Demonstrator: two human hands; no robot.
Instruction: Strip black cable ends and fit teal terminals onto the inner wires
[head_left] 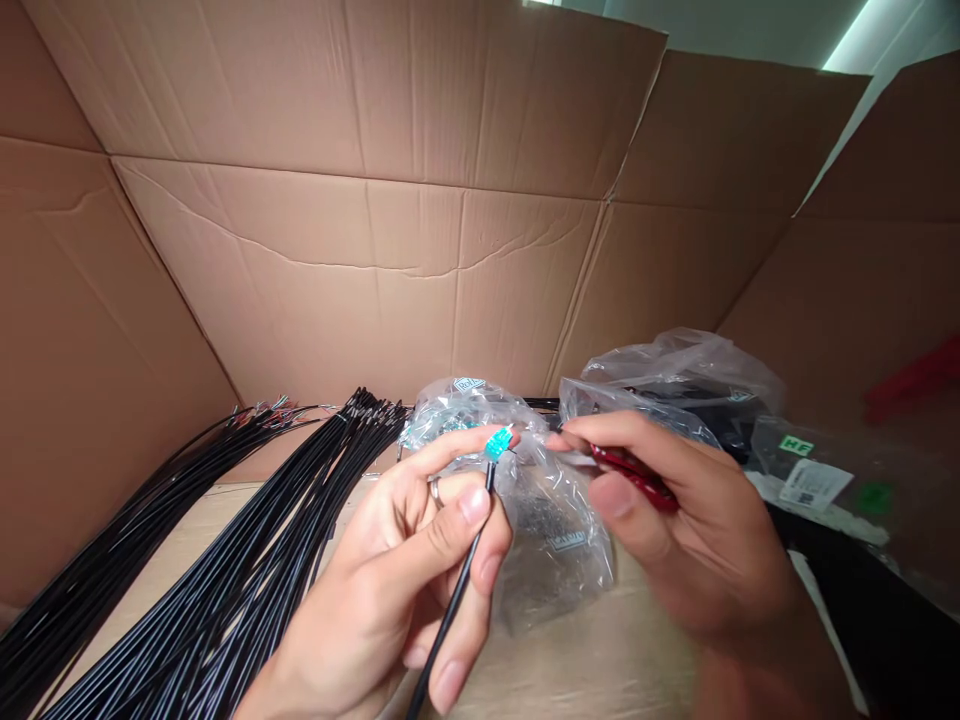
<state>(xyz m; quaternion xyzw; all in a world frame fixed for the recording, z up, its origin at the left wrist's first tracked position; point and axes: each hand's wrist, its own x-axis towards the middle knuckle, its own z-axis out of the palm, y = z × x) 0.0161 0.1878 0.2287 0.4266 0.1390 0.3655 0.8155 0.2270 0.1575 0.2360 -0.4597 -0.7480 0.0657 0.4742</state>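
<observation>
A large cardboard box (352, 280) stands open around this work, with its brown flaps rising behind a light wooden table top (600, 660). On the left side of the table lie long bundles of black cables (225, 560), and their ends fan out toward the back wall of the box. In the middle there is a clear plastic bag (559, 540) with small dark parts inside, and more plastic bags (682, 370) lie behind it to the right, one with a white label (811, 484).

The left hand (397, 570), which wears a metal ring (436, 492), holds one black wire (457, 590). The thumb and the fingers are closed on this wire, just under a small teal connector (498, 444) at its end. The wire's long axis goes from low on the left up to the connector, tilted a little to the right.

The right hand (686, 530) is closed around a red-handled tool (634, 477), which lies almost across the wire and points to the connector. This hand is blurred, so I think the tool's tip is near the connector, but I cannot tell if they touch. The left hand is the nearer one to the connector.
</observation>
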